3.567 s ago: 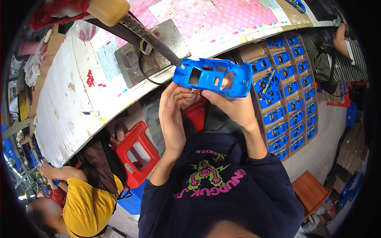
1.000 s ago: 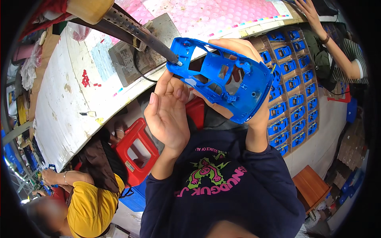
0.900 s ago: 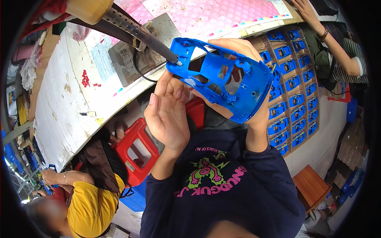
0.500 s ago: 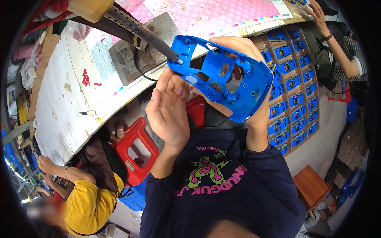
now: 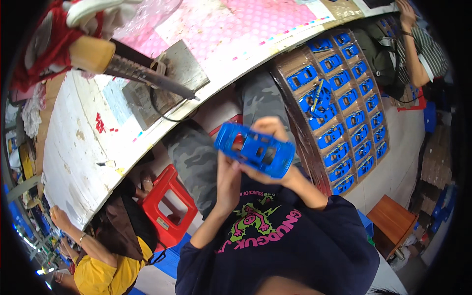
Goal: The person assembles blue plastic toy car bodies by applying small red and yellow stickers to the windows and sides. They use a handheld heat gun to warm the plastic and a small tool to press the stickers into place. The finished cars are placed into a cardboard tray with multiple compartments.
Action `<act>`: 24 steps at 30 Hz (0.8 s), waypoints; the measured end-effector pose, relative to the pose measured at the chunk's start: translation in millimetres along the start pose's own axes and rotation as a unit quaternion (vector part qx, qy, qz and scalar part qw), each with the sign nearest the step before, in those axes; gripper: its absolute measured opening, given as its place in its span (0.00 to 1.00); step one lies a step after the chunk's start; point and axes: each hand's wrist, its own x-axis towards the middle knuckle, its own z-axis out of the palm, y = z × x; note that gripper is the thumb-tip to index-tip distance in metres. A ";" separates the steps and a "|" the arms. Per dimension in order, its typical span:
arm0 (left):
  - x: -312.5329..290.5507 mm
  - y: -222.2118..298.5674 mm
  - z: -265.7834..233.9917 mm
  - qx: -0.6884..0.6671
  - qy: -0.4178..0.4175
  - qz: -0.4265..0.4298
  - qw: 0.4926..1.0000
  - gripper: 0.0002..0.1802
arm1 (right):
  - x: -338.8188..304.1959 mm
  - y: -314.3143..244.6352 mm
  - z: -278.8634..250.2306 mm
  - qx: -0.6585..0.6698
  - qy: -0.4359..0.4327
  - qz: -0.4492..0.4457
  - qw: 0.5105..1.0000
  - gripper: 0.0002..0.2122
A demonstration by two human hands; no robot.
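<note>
A blue plastic toy car body, slightly blurred, is held over my lap, with its outer side facing up and open window gaps in its roof. My right hand grips it from beneath and around its right part, the fingers showing at its far edge. Against the near left end, my left hand is closed on the same body, its fingertips partly hidden below it. Beyond it, a soldering iron with a yellowish handle and perforated metal sleeve points its tip toward me above the table edge.
The white worktable carries a metal plate and small red pieces. At right, a cardboard tray holds rows of blue car bodies. A red stool stands at left. Co-workers sit left and far right.
The car body has come away from the soldering iron tip, down toward my lap, and has been turned from inside to outside facing up. My left hand has closed from an open pose.
</note>
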 end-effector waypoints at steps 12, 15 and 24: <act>-40.7 19.8 -80.8 -0.201 0.045 0.099 0.973 0.38 | -31.6 18.5 -42.6 -0.039 -0.129 0.079 0.988 0.28; -44.8 96.8 -135.6 -0.238 0.067 0.188 0.951 0.33 | 43.1 46.8 -99.0 -0.146 0.043 -0.039 0.988 0.21; 4.9 243.3 -309.1 0.649 0.457 0.229 0.563 0.29 | 249.7 113.7 -224.0 0.001 0.216 0.129 0.968 0.25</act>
